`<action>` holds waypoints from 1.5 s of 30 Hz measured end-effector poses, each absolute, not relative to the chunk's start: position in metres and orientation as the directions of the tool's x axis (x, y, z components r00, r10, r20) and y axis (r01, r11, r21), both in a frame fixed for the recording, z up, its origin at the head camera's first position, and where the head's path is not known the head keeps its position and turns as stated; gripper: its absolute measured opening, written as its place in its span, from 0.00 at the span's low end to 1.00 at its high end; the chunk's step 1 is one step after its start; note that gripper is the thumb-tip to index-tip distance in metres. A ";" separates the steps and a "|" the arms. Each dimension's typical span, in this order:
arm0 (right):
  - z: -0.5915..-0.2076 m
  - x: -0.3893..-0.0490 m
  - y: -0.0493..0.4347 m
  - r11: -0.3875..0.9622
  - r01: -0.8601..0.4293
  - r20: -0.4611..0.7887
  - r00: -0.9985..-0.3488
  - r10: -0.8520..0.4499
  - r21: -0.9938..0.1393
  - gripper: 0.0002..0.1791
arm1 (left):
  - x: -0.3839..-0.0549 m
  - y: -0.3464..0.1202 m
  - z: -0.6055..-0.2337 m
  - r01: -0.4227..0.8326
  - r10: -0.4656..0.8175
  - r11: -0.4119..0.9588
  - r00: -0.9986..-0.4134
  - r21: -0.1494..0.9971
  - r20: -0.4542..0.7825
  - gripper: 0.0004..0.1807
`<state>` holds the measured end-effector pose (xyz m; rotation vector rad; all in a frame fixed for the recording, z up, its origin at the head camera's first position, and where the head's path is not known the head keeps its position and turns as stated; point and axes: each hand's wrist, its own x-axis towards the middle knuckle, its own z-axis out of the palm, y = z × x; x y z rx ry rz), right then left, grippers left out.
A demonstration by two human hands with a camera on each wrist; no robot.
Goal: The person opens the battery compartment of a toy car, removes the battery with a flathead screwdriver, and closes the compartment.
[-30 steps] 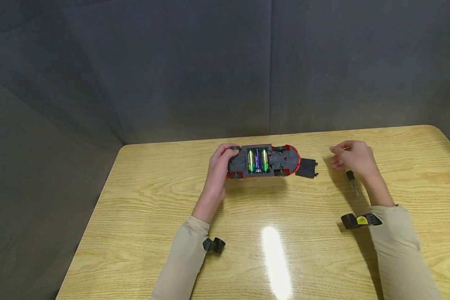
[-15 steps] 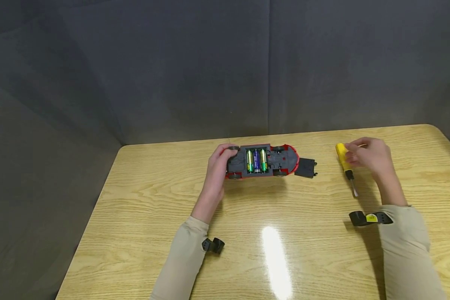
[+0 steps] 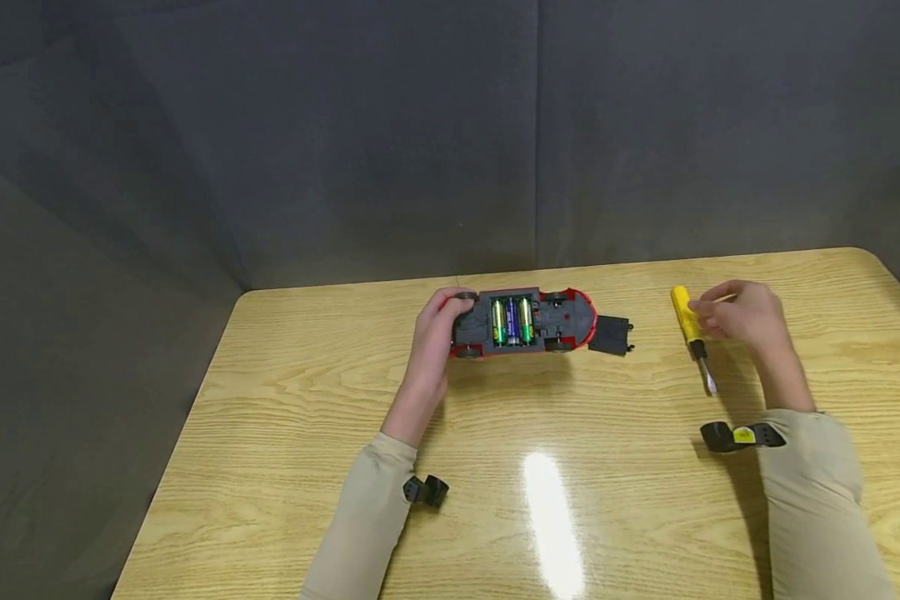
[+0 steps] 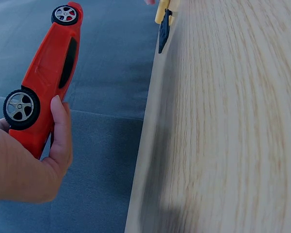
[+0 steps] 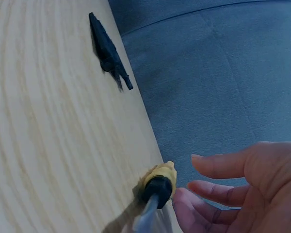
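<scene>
My left hand (image 3: 433, 342) grips one end of a red toy car (image 3: 570, 315), held wheels-up above the table with its dark underside facing me. Three batteries (image 3: 512, 322), two green-gold and one blue, sit side by side in its uncovered compartment. In the left wrist view, the thumb and fingers clasp the red body (image 4: 43, 70) by a wheel. A screwdriver (image 3: 687, 315) with a yellow handle lies on the table to the right. Beside its handle is my right hand (image 3: 746, 317); the right wrist view shows its thumb and fingers (image 5: 218, 165) apart, holding nothing.
A black battery cover (image 3: 611, 335) with two small tabs lies on the wooden table (image 3: 307, 433), between the car and the screwdriver. A dark cloth (image 3: 390, 150) hangs behind the table's far edge. Both sleeves carry small black wrist cameras.
My right hand has shifted right, off the screwdriver's yellow handle, which it hid earlier. The screwdriver stays in about the same place. My left hand and the car are nearly still.
</scene>
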<state>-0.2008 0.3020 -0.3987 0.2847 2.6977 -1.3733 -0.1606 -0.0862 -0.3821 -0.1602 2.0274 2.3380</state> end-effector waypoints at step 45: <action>-0.376 -0.196 0.291 0.570 0.138 -0.103 -0.990 0.094 -0.810 0.26 | -0.162 -0.087 -0.383 -0.115 -0.029 -0.141 -0.992 0.983 -0.120 0.15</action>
